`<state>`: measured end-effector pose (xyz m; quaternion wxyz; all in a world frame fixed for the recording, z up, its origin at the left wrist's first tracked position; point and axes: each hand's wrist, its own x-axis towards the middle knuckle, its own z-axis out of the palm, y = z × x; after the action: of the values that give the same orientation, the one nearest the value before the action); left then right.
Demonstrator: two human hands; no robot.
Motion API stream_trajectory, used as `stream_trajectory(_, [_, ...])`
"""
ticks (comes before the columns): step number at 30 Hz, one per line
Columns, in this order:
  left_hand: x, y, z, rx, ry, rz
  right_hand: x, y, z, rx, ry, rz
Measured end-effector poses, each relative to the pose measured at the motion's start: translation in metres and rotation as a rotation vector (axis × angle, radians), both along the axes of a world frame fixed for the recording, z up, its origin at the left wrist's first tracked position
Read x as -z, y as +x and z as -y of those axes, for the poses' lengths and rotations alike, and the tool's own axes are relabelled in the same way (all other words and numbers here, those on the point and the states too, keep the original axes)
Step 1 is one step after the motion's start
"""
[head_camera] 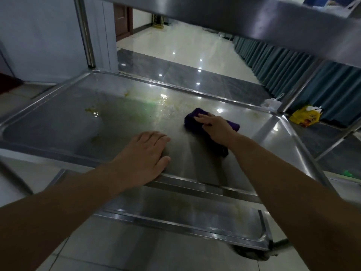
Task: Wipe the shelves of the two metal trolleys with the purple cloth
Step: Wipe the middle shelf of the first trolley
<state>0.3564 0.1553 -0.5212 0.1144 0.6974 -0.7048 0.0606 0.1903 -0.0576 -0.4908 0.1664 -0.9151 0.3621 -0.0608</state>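
The purple cloth point(192, 119) lies bunched on the middle shelf point(68, 118) of a metal trolley point(84, 32), right of the shelf's centre and towards its far rim. The right hand point(216, 130) presses down on the cloth, its fingers point(201, 119) laid out straight across the top and not curled round it; cloth shows beyond the fingertips and behind the wrist. The left hand point(144, 153) rests palm down on the near edge of the same shelf, fingers point(158, 136) straight and together, holding nothing, apart from the cloth. Yellowish stains point(91, 110) mark the shelf to the left of the cloth, and a wet smear point(166, 106) glistens just beside it. An upper shelf point(234, 16) crosses overhead and a lower shelf point(185, 216) shows beneath. On the tiled floor point(185, 51) beyond stand a yellow bag point(305, 117) and a white bag point(272, 104), near teal pleated drapes point(293, 65).
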Motion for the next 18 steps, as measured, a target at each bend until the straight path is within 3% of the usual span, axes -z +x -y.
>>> stream_trajectory(9, [0.001,-0.001,0.002,-0.023,-0.067,0.077,-0.006,0.034,0.026,0.171,0.100,0.058])
stream_trajectory(12, [0.000,-0.002,0.002,-0.049,-0.070,0.053,-0.008,0.030,0.010,0.096,0.139,0.023])
stream_trajectory(15, [-0.001,-0.002,0.000,-0.078,-0.091,0.057,-0.004,0.028,-0.015,0.015,0.233,0.128])
stream_trajectory(18, [-0.005,-0.004,-0.005,-0.092,-0.124,0.082,-0.003,0.024,-0.043,-0.076,0.207,0.092])
